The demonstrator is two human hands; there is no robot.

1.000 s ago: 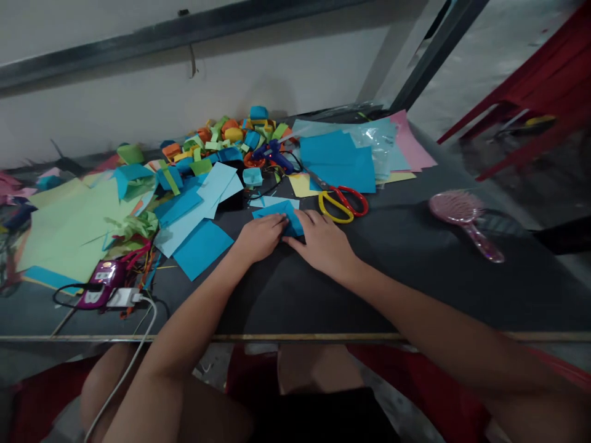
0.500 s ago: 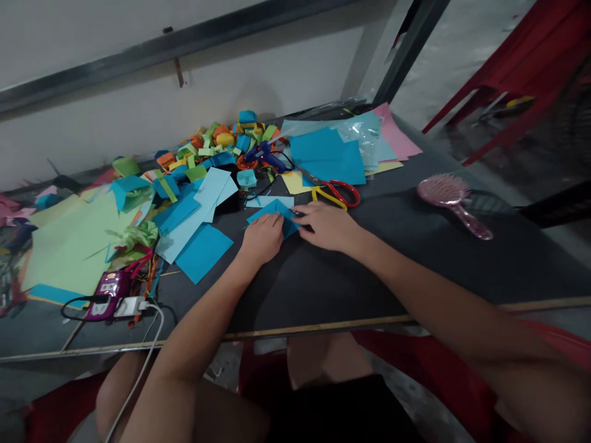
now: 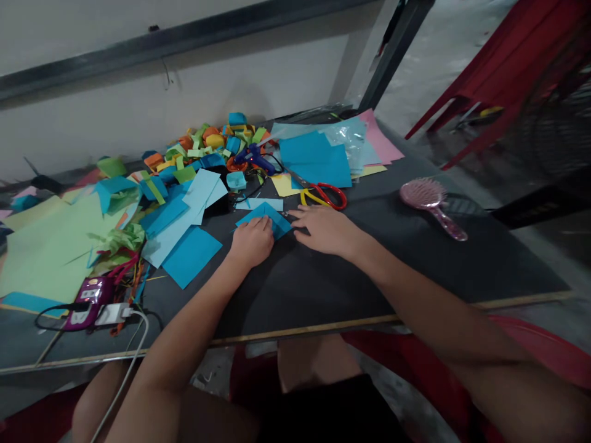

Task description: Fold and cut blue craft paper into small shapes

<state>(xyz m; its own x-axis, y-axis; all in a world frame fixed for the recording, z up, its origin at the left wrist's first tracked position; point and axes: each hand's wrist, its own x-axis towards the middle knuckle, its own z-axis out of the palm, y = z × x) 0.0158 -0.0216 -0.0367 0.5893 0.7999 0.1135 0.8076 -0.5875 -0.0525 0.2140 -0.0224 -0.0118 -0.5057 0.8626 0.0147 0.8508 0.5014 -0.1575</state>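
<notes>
A blue sheet of paper (image 3: 279, 226), with folded edges, lies on the dark table in front of me. My left hand (image 3: 253, 241) presses it down, fingers curled and close together over its left and middle part, hiding much of it. My right hand (image 3: 325, 229) hovers low over the table at the paper's right corner, open, its fingers apart and holding nothing. Just beyond the paper lies a pale blue strip (image 3: 272, 204). Red and yellow-handled scissors (image 3: 325, 195) rest behind my right hand.
Several coloured paper pieces (image 3: 203, 144) are heaped by the wall, beside a blue glue gun (image 3: 256, 159). Blue sheets (image 3: 318, 160) lie at the back. To the left are green paper (image 3: 50, 246) and a purple device (image 3: 95, 298) with cables. A pink hairbrush (image 3: 427, 197) sits right.
My right hand has drawn off the blue paper toward the right, its fingers spreading. My left hand stays on the paper. The whole view has shifted slightly.
</notes>
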